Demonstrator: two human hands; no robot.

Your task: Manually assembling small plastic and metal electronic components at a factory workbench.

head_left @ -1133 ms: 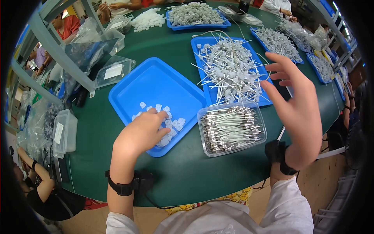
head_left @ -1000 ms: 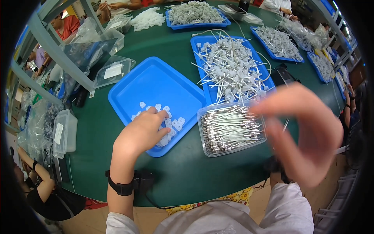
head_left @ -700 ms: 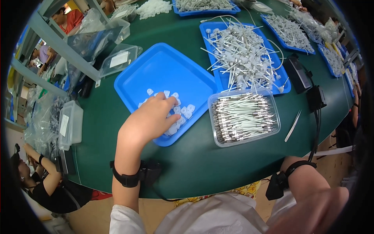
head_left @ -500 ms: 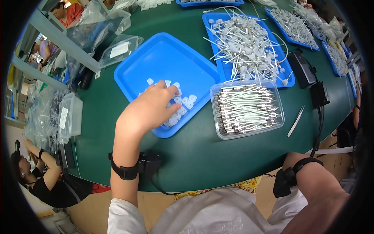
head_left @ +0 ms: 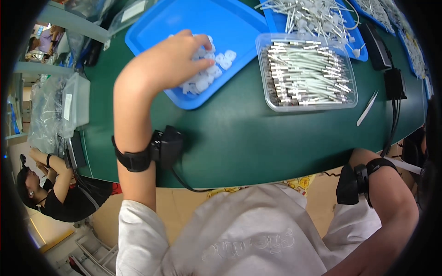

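My left hand (head_left: pixel 170 60) lies on a heap of small white plastic pieces (head_left: pixel 216 64) in a blue tray (head_left: pixel 207 23), fingers curled down into them. What the fingers hold is hidden. A black band with a wired device (head_left: pixel 161 149) sits on that wrist. Right of the tray stands a clear box (head_left: pixel 306 69) full of white tubes with metal ends. My right hand is out of sight; only its forearm with a black band (head_left: pixel 359 181) shows below the table edge at the right.
A second blue tray (head_left: pixel 363 55) of loose white tubes lies behind the clear box. White tweezers (head_left: pixel 367 109) and a black cabled device (head_left: pixel 396 83) lie at the right of the green table (head_left: pixel 258 138). A clear lidded box (head_left: pixel 76 99) stands at the left. Another person (head_left: pixel 55 193) sits at lower left.
My right hand swept from above the tube tray toward the camera and dropped out of view. My left hand stayed on the white pieces. The view tilted down toward my body.
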